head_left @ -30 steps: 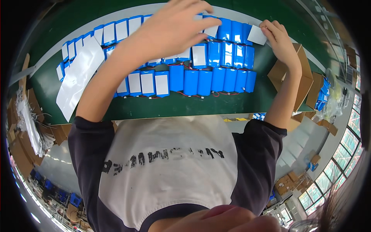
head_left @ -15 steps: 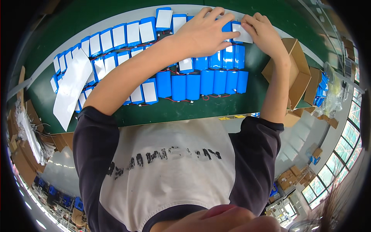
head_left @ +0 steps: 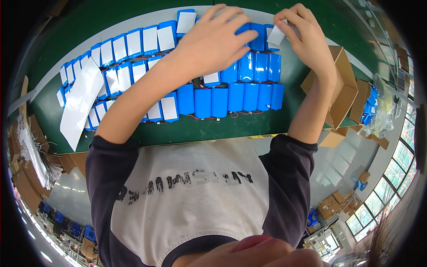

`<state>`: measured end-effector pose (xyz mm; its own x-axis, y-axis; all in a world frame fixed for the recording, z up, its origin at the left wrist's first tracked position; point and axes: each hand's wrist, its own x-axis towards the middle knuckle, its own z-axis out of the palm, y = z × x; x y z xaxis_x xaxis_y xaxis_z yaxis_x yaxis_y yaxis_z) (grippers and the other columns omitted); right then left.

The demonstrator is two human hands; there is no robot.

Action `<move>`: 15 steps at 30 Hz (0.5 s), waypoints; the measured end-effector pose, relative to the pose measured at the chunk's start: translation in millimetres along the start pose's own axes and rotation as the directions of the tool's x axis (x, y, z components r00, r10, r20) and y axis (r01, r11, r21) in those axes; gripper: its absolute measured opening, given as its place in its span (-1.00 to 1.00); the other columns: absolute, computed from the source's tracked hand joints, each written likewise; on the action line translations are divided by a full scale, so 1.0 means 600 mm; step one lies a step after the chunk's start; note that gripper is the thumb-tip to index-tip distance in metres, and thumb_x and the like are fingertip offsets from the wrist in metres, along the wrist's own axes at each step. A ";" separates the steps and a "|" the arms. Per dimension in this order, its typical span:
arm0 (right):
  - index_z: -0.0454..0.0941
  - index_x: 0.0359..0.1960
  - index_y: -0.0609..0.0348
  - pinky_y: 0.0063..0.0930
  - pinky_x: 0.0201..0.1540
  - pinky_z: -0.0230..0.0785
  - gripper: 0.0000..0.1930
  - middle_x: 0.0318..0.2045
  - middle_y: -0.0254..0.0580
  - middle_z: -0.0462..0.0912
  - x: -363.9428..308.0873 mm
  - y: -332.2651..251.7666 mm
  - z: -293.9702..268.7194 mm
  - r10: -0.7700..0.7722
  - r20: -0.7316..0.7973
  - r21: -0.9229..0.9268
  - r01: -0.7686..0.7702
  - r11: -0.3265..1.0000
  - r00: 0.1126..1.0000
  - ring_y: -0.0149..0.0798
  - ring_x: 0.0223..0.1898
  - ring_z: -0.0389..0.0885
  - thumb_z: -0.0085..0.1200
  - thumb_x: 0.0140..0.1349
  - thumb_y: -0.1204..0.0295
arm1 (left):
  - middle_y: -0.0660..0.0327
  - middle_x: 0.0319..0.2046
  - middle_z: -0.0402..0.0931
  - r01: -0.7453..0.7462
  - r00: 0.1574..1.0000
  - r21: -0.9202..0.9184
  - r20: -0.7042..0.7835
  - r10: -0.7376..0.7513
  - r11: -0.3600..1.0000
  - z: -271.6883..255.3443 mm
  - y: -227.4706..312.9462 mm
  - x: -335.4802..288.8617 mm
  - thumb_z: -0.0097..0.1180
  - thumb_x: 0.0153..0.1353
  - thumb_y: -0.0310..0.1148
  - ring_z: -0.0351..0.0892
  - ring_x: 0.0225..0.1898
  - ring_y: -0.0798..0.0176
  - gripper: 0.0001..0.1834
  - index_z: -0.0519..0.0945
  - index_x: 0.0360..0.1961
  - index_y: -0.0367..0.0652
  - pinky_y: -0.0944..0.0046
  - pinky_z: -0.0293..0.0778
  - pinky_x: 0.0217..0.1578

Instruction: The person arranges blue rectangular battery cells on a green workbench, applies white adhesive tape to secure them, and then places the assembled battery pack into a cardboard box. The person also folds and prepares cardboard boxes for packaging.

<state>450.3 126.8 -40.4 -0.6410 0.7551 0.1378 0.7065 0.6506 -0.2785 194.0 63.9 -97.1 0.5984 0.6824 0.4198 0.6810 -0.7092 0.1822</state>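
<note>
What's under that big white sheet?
Blue packs peek out along both sides of the sheet, with green tabletop around its lower end. Whatever its middle covers is hidden.

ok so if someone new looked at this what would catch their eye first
Probably the rows of shiny blue rectangular packs across the green tabletop, many bearing white rectangular patches. Next might be the large glossy white sheet lying aslant over the packs at the left. At the top row's right end, the right hand holds a small white rectangular piece.

White sticker (head_left: 276, 35) — tilted, overlapping blue pack (head_left: 268, 32).
</note>
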 end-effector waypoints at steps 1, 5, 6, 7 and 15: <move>0.72 -0.19 0.18 -0.17 -0.03 0.39 -0.85 -0.24 -0.04 0.50 0.019 -0.048 -0.013 0.010 -0.008 0.090 -0.009 0.996 1.000 0.01 -0.11 0.50 0.31 0.24 0.45 | 0.06 0.15 0.51 0.017 0.999 -0.057 0.042 -0.015 0.998 -0.032 -0.005 -0.004 0.25 0.33 -0.23 0.40 0.29 -0.04 -0.65 0.67 0.09 -0.08 -0.08 0.31 0.37; 0.73 -0.31 0.21 -0.18 -0.03 0.39 -0.93 -0.29 -0.07 0.48 0.034 -0.065 -0.004 -0.023 0.020 0.091 0.021 0.996 1.000 0.01 -0.14 0.48 0.31 0.22 0.49 | 0.01 0.09 0.50 0.030 0.999 -0.130 0.046 -0.024 0.991 -0.053 -0.012 -0.018 0.27 0.25 -0.29 0.40 0.24 -0.09 -0.66 0.68 0.01 -0.19 -0.08 0.32 0.33; 0.73 -0.32 0.21 -0.18 -0.03 0.39 -0.93 -0.30 -0.07 0.48 0.033 -0.064 0.003 -0.017 0.020 0.094 0.015 0.996 1.000 0.01 -0.14 0.48 0.31 0.21 0.49 | 0.01 0.09 0.50 0.034 0.998 -0.144 0.052 -0.027 0.989 -0.051 -0.010 -0.019 0.27 0.25 -0.29 0.39 0.24 -0.09 -0.66 0.68 0.01 -0.19 -0.09 0.32 0.33; 0.73 -0.34 0.22 -0.18 -0.03 0.39 -0.94 -0.30 -0.07 0.48 0.033 -0.064 0.007 -0.010 0.020 0.096 0.008 0.995 1.000 0.01 -0.15 0.48 0.31 0.20 0.49 | 0.01 0.09 0.50 0.037 0.998 -0.142 0.049 -0.030 0.989 -0.049 -0.009 -0.018 0.27 0.25 -0.29 0.39 0.24 -0.09 -0.66 0.68 0.01 -0.18 -0.09 0.32 0.32; 0.76 -0.37 0.22 -0.17 -0.02 0.42 -0.93 -0.30 -0.07 0.50 0.039 -0.069 0.024 0.022 -0.039 0.059 -0.019 0.998 0.999 0.02 -0.13 0.51 0.31 0.17 0.49 | 0.14 0.28 0.46 0.123 0.992 -0.053 0.011 -0.122 0.991 0.019 0.013 -0.022 0.25 0.40 -0.13 0.35 0.42 0.00 -0.62 0.67 0.22 0.23 -0.15 0.24 0.46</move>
<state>401.6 116.3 -39.6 -0.6131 0.7717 0.1690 0.6999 0.6299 -0.3368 196.1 51.2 -111.6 0.5151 0.7660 0.3846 0.7259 -0.6284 0.2796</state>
